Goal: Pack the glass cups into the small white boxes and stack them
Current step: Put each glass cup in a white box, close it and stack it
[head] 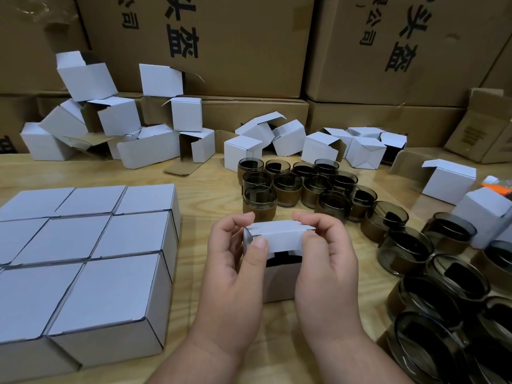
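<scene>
A small white box (279,281) stands on the wooden table (194,184) in front of me, a dark glass cup showing through the gap under its lid. My left hand (235,273) and my right hand (324,267) pinch the lid flap (279,235) at its two ends, bent over the opening. Several smoky glass cups (288,187) with brown bases stand behind the box and more cups (432,295) crowd the right side. Closed white boxes (83,245) sit packed edge to edge in a block at the left.
Open, empty white boxes (155,145) lie jumbled along the back of the table, with more boxes (448,181) at the right. Large brown cartons (221,45) form a wall behind. An orange and white object (496,185) peeks out at the right edge.
</scene>
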